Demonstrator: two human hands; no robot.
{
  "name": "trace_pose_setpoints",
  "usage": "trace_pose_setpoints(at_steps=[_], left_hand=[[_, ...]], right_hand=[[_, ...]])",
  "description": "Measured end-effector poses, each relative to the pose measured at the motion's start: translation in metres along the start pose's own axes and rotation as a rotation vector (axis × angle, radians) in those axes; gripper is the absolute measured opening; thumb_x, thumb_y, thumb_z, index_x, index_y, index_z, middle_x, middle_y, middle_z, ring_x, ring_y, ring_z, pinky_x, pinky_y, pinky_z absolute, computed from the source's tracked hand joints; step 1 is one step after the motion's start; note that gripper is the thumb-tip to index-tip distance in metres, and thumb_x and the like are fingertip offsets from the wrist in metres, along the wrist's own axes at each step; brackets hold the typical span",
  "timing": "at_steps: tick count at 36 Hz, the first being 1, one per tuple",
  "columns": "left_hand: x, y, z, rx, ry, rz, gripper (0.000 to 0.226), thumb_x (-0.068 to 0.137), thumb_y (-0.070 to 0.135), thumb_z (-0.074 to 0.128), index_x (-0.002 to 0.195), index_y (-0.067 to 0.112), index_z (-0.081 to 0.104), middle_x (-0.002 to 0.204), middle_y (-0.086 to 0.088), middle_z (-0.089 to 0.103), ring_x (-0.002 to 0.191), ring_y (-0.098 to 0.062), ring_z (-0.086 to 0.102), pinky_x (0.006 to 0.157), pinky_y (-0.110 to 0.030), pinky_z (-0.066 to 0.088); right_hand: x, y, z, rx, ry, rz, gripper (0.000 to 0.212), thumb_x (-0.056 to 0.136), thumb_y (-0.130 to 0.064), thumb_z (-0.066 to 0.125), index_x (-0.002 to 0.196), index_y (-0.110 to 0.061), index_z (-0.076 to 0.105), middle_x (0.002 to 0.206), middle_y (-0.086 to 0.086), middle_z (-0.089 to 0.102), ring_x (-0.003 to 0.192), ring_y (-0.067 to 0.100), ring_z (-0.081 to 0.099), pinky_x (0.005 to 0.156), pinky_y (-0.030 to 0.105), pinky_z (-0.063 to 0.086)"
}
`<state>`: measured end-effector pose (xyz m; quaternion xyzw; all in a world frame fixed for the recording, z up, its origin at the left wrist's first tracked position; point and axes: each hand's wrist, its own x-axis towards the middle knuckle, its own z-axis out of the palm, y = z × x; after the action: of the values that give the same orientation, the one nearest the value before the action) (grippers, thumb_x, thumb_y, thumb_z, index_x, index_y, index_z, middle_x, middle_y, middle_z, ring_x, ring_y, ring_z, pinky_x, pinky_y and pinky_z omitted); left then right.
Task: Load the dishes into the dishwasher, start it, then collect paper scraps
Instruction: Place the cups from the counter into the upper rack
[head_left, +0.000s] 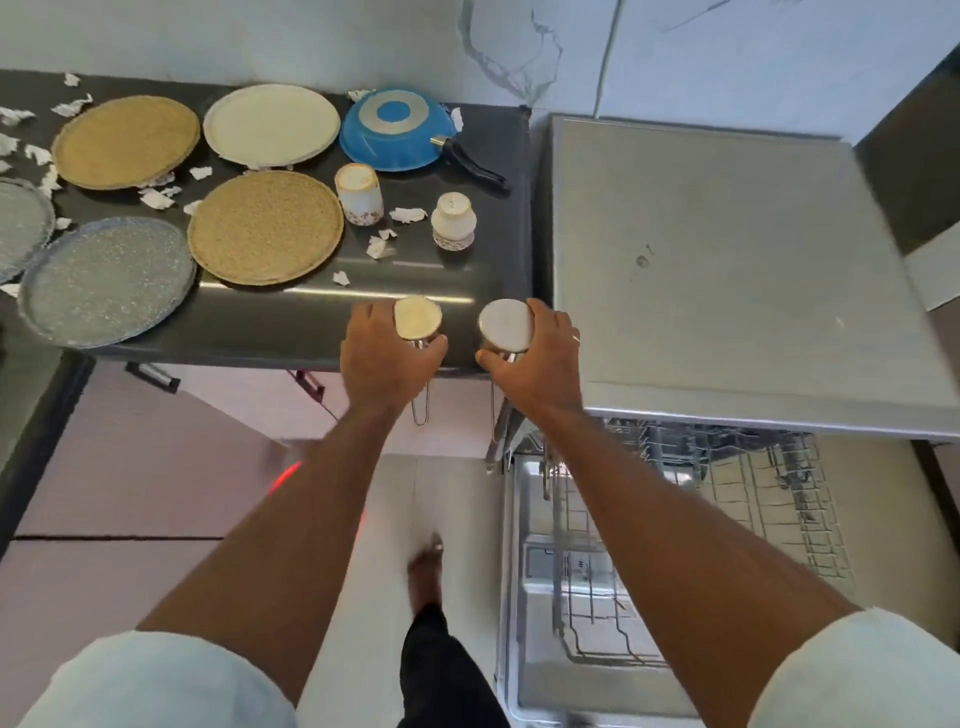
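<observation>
I am gripping an upside-down steel cup in each hand at the front edge of the counter (291, 332). My left hand (387, 358) is curling round the left cup (417, 318), thumb on its near side, fingers on the far left side. My right hand (540, 358) is wrapping the right cup (505, 325) the same way, thumb at its near-left rim. Both cups are showing flat round bases upward; the left base is looking yellowish, the right one pale grey. Whether they are resting on the counter or just lifted off it, I cannot tell. Thin wire handles are hanging below each hand, past the counter's edge.

Farther back on the counter, two white mugs (359, 195) are standing upside down, with paper scraps (408, 214) lying between and around them. Behind those, a blue pan (397, 130) is lying inverted, its black handle pointing toward the counter's right end. To the left, five plates are lying flat: two tan plates (265, 226), a cream plate (270, 123), and two grey plates (106, 280) near the counter's left front. More scraps are scattered along the counter's left side.

Right of the counter, the dishwasher (727, 260) is standing open, its wire rack (753, 488) pulled out below and right of my right arm.
</observation>
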<state>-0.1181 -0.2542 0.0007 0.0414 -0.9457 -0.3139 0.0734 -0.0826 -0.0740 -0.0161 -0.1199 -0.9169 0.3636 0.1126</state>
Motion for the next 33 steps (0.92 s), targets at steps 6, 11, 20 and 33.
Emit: trace_pose_setpoints(at_steps=[6,11,20,33], left_hand=[[-0.1,0.051,0.039,-0.014,-0.021,-0.026,0.064,0.067,0.049,0.083,0.116,0.012,0.063,0.107,-0.01,0.058,0.095,-0.029,0.059,0.081,-0.042,0.053],[-0.176,0.091,0.082,-0.025,-0.147,-0.031,0.064,0.067,0.049,0.083,0.117,0.014,0.062,0.105,-0.008,0.057,0.093,-0.025,0.058,0.074,-0.031,0.042],[-0.257,0.097,0.156,-0.042,-0.383,-0.008,0.073,0.075,0.045,0.08,0.139,0.025,0.051,0.113,-0.01,0.055,0.102,-0.028,0.059,0.081,-0.028,0.041],[-0.28,0.047,0.256,0.429,-0.582,0.159,0.077,0.07,0.073,0.068,0.129,0.025,0.052,0.121,-0.001,0.069,0.129,-0.03,0.046,0.107,-0.058,0.03]], right_hand=[[-0.065,0.067,-0.065,-0.008,-0.025,-0.083,0.086,0.071,-0.057,0.077,0.139,-0.018,0.041,0.127,0.004,0.048,0.112,0.02,0.045,0.084,0.026,0.04],[-0.113,0.136,-0.113,0.003,-0.02,0.004,0.083,0.07,-0.057,0.077,0.136,-0.018,0.045,0.127,0.004,0.052,0.115,0.023,0.049,0.093,0.038,0.049],[-0.167,0.239,-0.15,0.066,-0.026,0.213,0.075,0.068,-0.053,0.084,0.127,-0.023,0.049,0.114,-0.002,0.051,0.098,0.015,0.053,0.077,0.029,0.054],[-0.2,0.302,-0.106,0.042,-0.085,0.472,0.087,0.058,-0.049,0.092,0.129,-0.022,0.048,0.117,-0.007,0.052,0.101,0.015,0.056,0.083,0.035,0.055]])
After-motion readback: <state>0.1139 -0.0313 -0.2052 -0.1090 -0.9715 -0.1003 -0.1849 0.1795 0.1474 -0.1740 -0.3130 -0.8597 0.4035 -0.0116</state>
